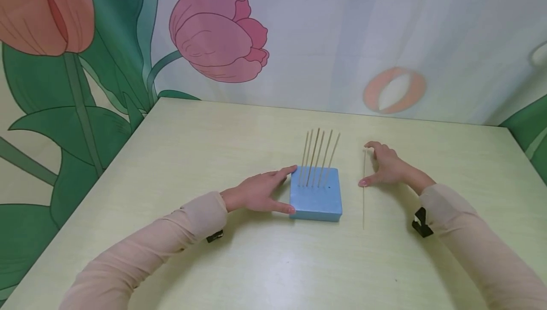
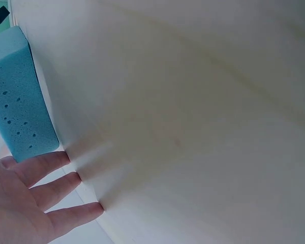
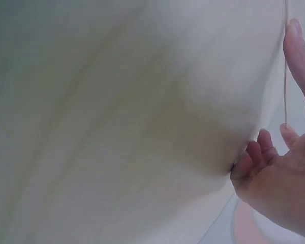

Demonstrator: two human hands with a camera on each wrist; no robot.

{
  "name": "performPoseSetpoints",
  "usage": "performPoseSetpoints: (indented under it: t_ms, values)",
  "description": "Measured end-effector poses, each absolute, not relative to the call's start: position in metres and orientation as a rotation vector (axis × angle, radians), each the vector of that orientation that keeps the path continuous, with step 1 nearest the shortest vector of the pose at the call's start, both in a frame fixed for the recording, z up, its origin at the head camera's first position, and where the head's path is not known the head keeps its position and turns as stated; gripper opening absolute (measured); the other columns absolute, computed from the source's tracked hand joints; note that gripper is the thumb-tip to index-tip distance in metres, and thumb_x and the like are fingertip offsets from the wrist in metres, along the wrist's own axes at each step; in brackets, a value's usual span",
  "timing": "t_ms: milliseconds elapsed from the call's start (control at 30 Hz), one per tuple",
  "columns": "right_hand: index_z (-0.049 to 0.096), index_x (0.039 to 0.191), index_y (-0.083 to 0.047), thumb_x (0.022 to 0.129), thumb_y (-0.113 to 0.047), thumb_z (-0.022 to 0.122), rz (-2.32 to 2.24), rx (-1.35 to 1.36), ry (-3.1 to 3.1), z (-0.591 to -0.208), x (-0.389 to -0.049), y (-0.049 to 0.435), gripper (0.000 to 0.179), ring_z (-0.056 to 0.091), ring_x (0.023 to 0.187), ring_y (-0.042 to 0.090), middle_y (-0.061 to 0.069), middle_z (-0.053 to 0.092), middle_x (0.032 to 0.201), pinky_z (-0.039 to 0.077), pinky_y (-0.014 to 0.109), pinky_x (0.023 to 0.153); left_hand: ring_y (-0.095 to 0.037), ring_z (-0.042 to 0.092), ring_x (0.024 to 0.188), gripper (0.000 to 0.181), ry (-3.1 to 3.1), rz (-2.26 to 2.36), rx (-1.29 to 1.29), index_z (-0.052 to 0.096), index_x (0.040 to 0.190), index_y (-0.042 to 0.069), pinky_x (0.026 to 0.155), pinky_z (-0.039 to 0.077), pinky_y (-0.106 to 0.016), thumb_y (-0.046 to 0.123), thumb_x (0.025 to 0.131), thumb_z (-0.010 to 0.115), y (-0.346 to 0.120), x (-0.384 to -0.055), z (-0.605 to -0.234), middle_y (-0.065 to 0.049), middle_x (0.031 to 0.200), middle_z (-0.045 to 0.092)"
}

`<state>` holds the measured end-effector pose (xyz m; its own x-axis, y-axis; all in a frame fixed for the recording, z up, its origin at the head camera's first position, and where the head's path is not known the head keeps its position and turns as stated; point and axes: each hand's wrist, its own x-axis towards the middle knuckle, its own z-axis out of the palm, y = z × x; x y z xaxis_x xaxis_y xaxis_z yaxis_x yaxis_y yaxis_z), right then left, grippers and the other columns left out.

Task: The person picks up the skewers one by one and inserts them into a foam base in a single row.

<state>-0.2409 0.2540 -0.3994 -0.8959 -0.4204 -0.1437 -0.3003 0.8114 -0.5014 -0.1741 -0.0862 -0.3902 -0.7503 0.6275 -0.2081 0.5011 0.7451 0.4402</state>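
Note:
Several thin wooden sticks (image 1: 315, 158) stand in a row in a pale blue foam block (image 1: 315, 201), tilting slightly. A small dark hole shows to the right of the row. Against the block's left side is my left hand (image 1: 259, 192), thumb at the near corner and forefinger at the far one. In the left wrist view the foam block (image 2: 23, 96) shows small dark pits, and the other fingers are spread. To its right, my right hand (image 1: 386, 165) holds a loose stick (image 1: 363, 208), forefinger at its far end and thumb partway along.
Both hands work over a pale wood-toned table (image 1: 213, 134). Behind it hangs a cloth backdrop (image 1: 316, 34) printed with large flowers and leaves. A dark strap piece (image 1: 422, 223) sits at the right wrist.

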Motion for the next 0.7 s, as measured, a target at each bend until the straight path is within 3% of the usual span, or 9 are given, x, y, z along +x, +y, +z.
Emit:
performPoseSetpoints:
  t_ms: [133,367,500,700]
  values:
    - [0.016,0.133,0.006,0.063,-0.027,0.084,-0.86,-0.591,2.709,-0.395,-0.237,0.256,0.103,0.038,0.09,0.034,0.025,0.04,0.103,0.033,0.045,0.08,-0.024,0.035,0.129,0.101,2.593,0.518,0.884,0.006,0.148,0.02,0.1,0.033,-0.04,0.063,0.074,0.061,-0.085,-0.174,-0.39,-0.009,0.143,0.034]
    - [0.003,0.14,-0.005,0.071,-0.003,0.076,-1.276,-0.602,2.492,-0.387,-0.227,0.257,0.1,0.058,0.072,0.019,0.02,0.053,0.089,0.047,0.025,0.065,-0.023,0.035,0.129,0.102,2.594,0.518,0.875,0.006,0.148,0.021,0.101,0.032,-0.039,0.064,0.073,0.061,-0.085,-0.175,-0.391,-0.008,0.143,0.035]
    - [-0.003,0.143,-0.01,0.075,0.009,0.068,-1.481,-0.591,2.337,-0.385,-0.219,0.254,0.1,0.062,0.07,0.016,0.024,0.058,0.082,0.05,0.025,0.064,-0.022,0.035,0.128,0.102,2.591,0.526,0.874,0.006,0.148,0.021,0.1,0.032,-0.039,0.064,0.073,0.061,-0.085,-0.175,-0.391,-0.008,0.143,0.036]
    - [-0.008,0.146,-0.018,0.078,0.007,0.066,-1.538,-0.577,2.374,-0.38,-0.209,0.25,0.104,0.064,0.07,0.017,0.016,0.063,0.08,0.052,0.028,0.063,-0.022,0.035,0.129,0.102,2.588,0.535,0.859,0.006,0.148,0.022,0.1,0.032,-0.038,0.063,0.073,0.062,-0.085,-0.175,-0.391,-0.008,0.143,0.035]
